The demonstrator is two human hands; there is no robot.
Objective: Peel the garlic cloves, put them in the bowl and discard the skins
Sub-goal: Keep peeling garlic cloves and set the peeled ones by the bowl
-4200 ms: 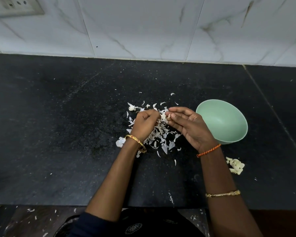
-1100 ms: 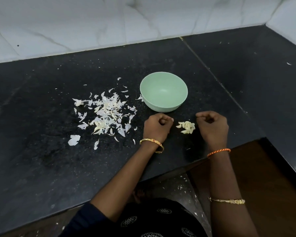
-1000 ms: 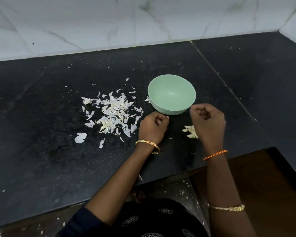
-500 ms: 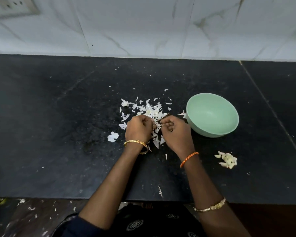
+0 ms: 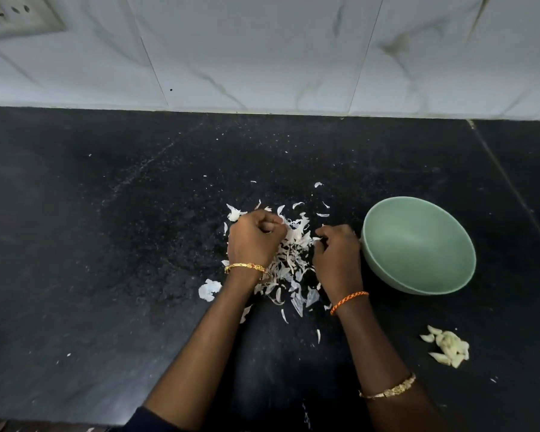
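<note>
A heap of white garlic skins point(image 5: 293, 247) lies on the black counter point(image 5: 106, 260). My left hand point(image 5: 254, 241) is curled into a fist at the heap's left edge; nothing shows inside it. My right hand point(image 5: 337, 257) sits at the heap's right edge, fingers curled, with a bit of skin at its fingertips. Just right of that hand stands the green bowl point(image 5: 418, 244), with nothing in it. A small pile of pale peeled garlic cloves point(image 5: 448, 346) lies on the counter in front of the bowl, away from both hands.
A white marble-tiled wall point(image 5: 262, 51) closes off the back of the counter, with a socket plate point(image 5: 16, 14) at top left. A seam point(image 5: 508, 185) runs through the counter right of the bowl. The counter's front edge lies close to my body.
The hands, which were together over the skins half a second ago, have moved apart to either side of the heap. Earlier they were beside the peeled cloves. The view has swung back to the left.
</note>
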